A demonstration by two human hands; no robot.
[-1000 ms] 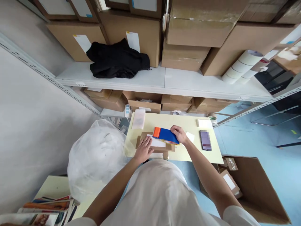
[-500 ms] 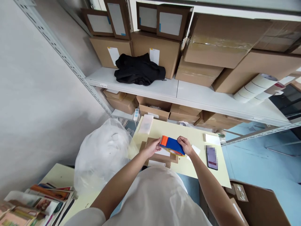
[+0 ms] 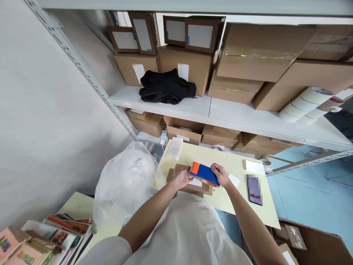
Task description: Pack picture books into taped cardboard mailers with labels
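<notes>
A blue and orange packing tape dispenser [image 3: 207,174] is held between my two hands above the table. My right hand [image 3: 220,174] is closed round its blue end, thumb on top. At the orange end, my left hand [image 3: 184,178] has its fingers curled against the edge. Whether they pinch a bit of tape there is too small to see. Below the dispenser lies a flat brown cardboard box [image 3: 199,189] with a white label, partly covered by my hands. A white paper [image 3: 233,180] rests to the right of my right hand.
On the pale yellow table [image 3: 234,158] lie a phone [image 3: 255,190] and white sheets [image 3: 254,167]. A large bag of white plastic [image 3: 124,184] stands at the left, beyond stacked books [image 3: 52,235]. Shelving [image 3: 237,117] with cardboard boxes [image 3: 253,48] rises ahead. An open carton [image 3: 317,235] sits lower right.
The view has shifted slightly, so everything sits a little lower and further right. Both hands stay on the tape dispenser, and the left hand's fingers have curled in more at its orange end.
</notes>
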